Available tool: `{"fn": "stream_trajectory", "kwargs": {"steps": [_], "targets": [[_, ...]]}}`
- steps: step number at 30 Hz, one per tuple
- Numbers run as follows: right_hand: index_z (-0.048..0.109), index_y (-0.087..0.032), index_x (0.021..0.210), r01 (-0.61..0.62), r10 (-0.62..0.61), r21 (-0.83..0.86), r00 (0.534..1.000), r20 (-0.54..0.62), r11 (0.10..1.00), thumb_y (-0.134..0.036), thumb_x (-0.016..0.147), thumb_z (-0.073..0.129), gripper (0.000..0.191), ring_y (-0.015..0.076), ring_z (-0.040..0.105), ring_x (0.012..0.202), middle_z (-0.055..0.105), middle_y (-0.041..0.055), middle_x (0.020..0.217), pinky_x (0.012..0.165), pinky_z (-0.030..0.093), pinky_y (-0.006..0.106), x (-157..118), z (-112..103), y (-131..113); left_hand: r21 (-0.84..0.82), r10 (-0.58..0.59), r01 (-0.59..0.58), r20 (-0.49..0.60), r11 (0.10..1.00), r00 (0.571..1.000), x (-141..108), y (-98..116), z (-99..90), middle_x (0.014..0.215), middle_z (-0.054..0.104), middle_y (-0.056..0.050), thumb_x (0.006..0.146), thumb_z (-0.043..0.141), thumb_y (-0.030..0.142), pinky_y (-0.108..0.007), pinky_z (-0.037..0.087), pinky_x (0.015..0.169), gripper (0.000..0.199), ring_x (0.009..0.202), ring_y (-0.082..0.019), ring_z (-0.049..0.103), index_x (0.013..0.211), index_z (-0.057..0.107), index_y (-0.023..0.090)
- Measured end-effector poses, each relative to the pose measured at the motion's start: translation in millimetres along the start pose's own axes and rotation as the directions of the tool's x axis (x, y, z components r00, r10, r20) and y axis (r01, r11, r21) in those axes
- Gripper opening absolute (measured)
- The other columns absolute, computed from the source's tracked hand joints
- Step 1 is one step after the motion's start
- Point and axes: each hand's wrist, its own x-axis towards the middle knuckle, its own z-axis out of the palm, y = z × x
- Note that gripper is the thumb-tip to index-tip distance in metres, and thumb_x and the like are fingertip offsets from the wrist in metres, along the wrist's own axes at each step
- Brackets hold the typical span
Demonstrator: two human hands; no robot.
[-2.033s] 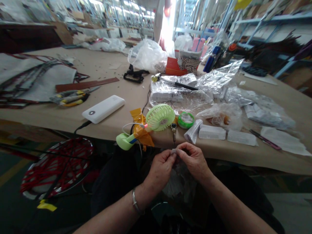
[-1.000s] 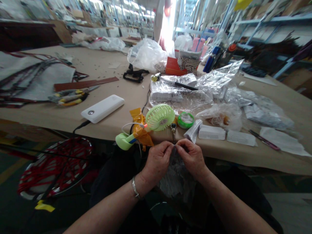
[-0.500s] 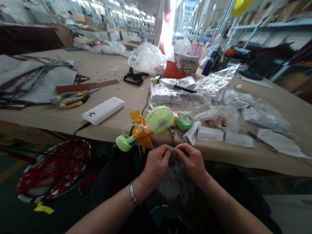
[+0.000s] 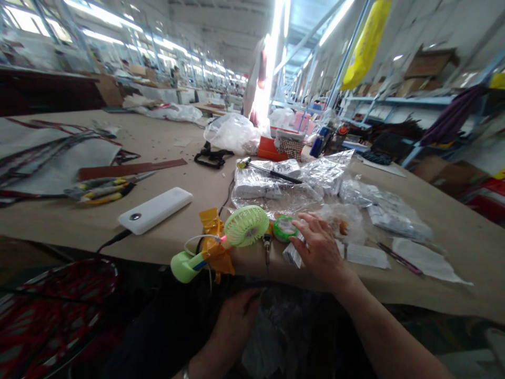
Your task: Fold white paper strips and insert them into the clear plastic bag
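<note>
My right hand (image 4: pixel 317 247) reaches over the front of the table, fingers spread, its fingertips beside a round green container (image 4: pixel 284 228) with pale contents. Beneath it lie small stacks of white paper slips (image 4: pixel 292 255), partly covered by the hand. Below the table edge, in shadow, my left hand (image 4: pixel 236 318) has its fingers closed at the top of a clear plastic bag (image 4: pixel 272 331) with whitish contents. A green fan (image 4: pixel 246 226) held by orange tape stands left of the container, and a small metal-tipped tool (image 4: pixel 267 247) lies between them.
A white power bank (image 4: pixel 155 210) with a cable lies left of the fan. Yellow-handled pliers (image 4: pixel 104 190) are farther left. Clear-wrapped packets (image 4: pixel 268 179) with a black rod on top lie behind the fan. A pink-and-black cutter (image 4: pixel 400 259) is at the right.
My right hand has left the left hand and moved up and right over the table, its fingers opening. My left hand has dropped lower with the bag. The camera view has tilted up.
</note>
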Motion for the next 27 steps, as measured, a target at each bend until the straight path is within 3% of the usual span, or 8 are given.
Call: {"fn": "stream_trajectory", "kwargs": {"steps": [4,8,10,12,16,19,24,27], "targets": [[0.061,-0.022,0.106,0.007,-0.002,-0.044,0.994,0.107,0.999,-0.031,0.085,0.053,0.024,0.0313,0.039,0.120,0.053,0.0089,0.124,0.099,0.032,0.050,3.6,9.0,9.8,-0.001,0.000,0.000,0.032,1.000,1.000,-5.4,-5.6,0.1,0.086,0.073,-0.004,0.076,0.051,0.030,-0.031,0.048,0.079,0.024,0.083,-0.022,0.066,0.083,0.073,0.023],[0.061,-0.020,0.092,-0.037,0.054,0.183,0.995,-0.089,0.982,-0.027,0.087,0.049,0.014,0.0232,0.050,0.108,0.060,0.0080,0.104,0.094,0.040,0.041,-16.0,1.9,14.2,-0.002,-0.007,0.007,0.020,1.000,1.000,-6.5,-8.4,0.6,0.083,0.073,-0.003,0.076,0.051,0.033,-0.031,0.048,0.077,0.024,0.079,-0.022,0.066,0.080,0.073,0.023],[0.060,-0.020,0.083,-0.038,0.072,0.250,0.989,-0.131,0.968,-0.026,0.087,0.050,0.012,0.0215,0.053,0.102,0.061,0.0065,0.094,0.091,0.043,0.040,-32.6,-2.2,13.4,0.025,-0.012,0.012,0.003,1.000,1.000,-6.6,-5.8,1.4,0.079,0.073,-0.003,0.074,0.052,0.033,-0.030,0.048,0.074,0.023,0.076,-0.021,0.065,0.076,0.072,0.022],[0.061,-0.020,0.089,-0.039,0.059,0.219,0.994,-0.087,0.975,-0.025,0.086,0.051,0.011,0.0234,0.051,0.106,0.062,0.0075,0.098,0.094,0.042,0.042,-51.4,-2.2,9.9,0.048,-0.012,0.011,0.004,0.999,1.000,-7.4,-1.4,2.8,0.073,0.071,-0.002,0.073,0.053,0.032,-0.029,0.047,0.069,0.021,0.071,-0.020,0.064,0.071,0.071,0.022],[0.055,-0.017,0.119,-0.003,0.000,0.074,0.999,0.041,0.997,-0.021,0.084,0.053,0.035,0.0281,0.043,0.120,0.058,0.0106,0.119,0.099,0.039,0.047,-81.6,9.3,1.9,0.044,0.016,-0.017,0.030,0.999,0.999,-11.2,4.4,8.1,0.065,0.068,-0.001,0.074,0.053,0.031,-0.025,0.043,0.063,0.021,0.064,-0.018,0.061,0.065,0.068,0.021],[0.056,-0.017,0.118,0.014,-0.015,0.057,1.000,0.009,0.998,-0.017,0.084,0.051,0.034,0.0269,0.044,0.120,0.060,0.0096,0.117,0.099,0.040,0.045,-88.5,17.4,2.2,0.004,0.023,-0.023,0.055,1.000,0.998,-13.9,5.1,13.7,0.064,0.065,-0.001,0.076,0.051,0.032,-0.024,0.041,0.062,0.023,0.064,-0.017,0.058,0.065,0.067,0.019],[0.066,-0.021,0.097,0.024,-0.004,0.174,0.994,-0.111,0.984,-0.013,0.084,0.052,0.021,0.0236,0.052,0.111,0.067,0.0063,0.101,0.096,0.044,0.044,-83.3,12.9,5.3,-0.186,-0.042,0.061,0.105,0.981,0.994,-14.3,23.1,23.1,0.059,0.060,0.000,0.074,0.055,0.029,-0.024,0.039,0.060,0.021,0.061,-0.015,0.054,0.061,0.064,0.016],[0.065,-0.021,0.093,0.053,-0.019,0.252,0.991,-0.136,0.966,-0.010,0.082,0.054,0.020,0.0229,0.053,0.110,0.067,0.0062,0.098,0.096,0.044,0.044,-87.7,1.4,-2.6,-0.456,-0.166,0.271,0.258,0.848,0.952,-12.9,45.3,30.0,0.061,0.061,-0.002,0.072,0.060,0.032,-0.024,0.042,0.059,0.019,0.060,-0.014,0.055,0.068,0.064,0.014]]}}
